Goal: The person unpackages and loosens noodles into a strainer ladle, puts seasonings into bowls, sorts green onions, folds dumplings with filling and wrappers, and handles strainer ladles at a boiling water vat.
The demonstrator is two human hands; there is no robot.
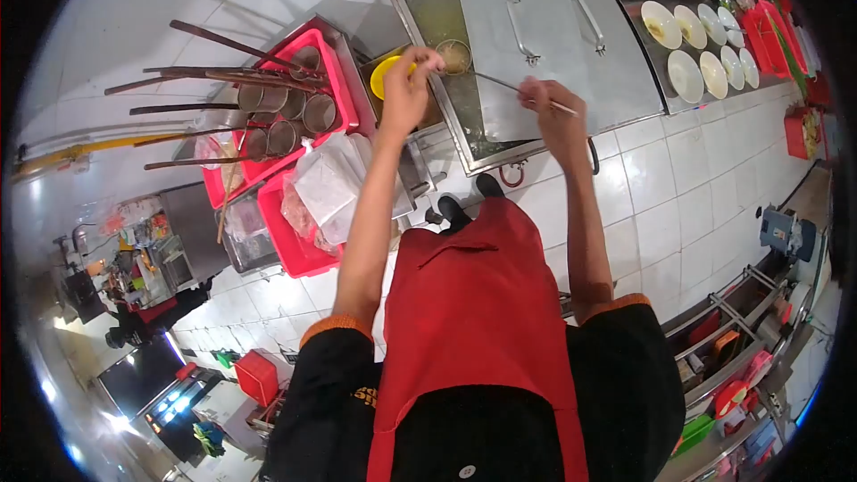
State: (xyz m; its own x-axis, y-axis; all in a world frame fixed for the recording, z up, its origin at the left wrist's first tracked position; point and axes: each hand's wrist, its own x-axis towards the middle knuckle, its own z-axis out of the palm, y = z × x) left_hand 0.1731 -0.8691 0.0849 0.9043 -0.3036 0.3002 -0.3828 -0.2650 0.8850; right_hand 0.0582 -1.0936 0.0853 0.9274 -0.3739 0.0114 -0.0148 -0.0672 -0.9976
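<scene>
Two hands at the steel vat (458, 138). My right hand (562, 120) is near its front edge, fingers closed around the thin handle of the round strainer (453, 57). Basket shows in the open strip between left edge and metal lid (558, 54). My left hand (406, 96) is at the left edge beside the basket, fingers bent; can't tell if they're pinching anything. Yellow bowl (380, 78) just outside that edge. Eight pale bowls (686, 76) past the vat's right edge.
</scene>
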